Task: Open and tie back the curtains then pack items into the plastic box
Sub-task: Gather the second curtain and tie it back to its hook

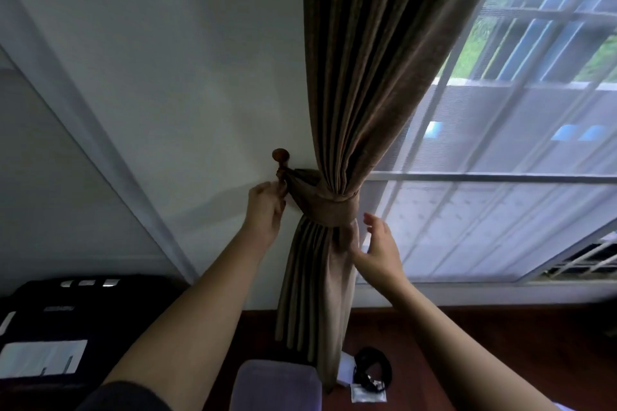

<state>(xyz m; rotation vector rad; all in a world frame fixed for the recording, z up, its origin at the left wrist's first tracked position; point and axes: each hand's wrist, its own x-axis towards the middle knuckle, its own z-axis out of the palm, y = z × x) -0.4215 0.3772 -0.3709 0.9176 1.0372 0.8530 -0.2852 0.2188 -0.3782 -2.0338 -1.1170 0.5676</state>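
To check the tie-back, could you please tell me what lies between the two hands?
In the head view, the gathered brown curtain and its tie-back band lie between the left hand and right hand.

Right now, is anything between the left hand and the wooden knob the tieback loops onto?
Nothing visible. The left hand is at the tieback end just below the wooden knob, against bare wall. The right hand touches the curtain below the band.

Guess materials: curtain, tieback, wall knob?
Curtain: heavy brown woven cloth, matte, falling in deep soft folds. Tieback: seemingly the same cloth, a band cinched round it. Knob: looks like turned dark wood, glossy highlight; could be lacquered plastic.
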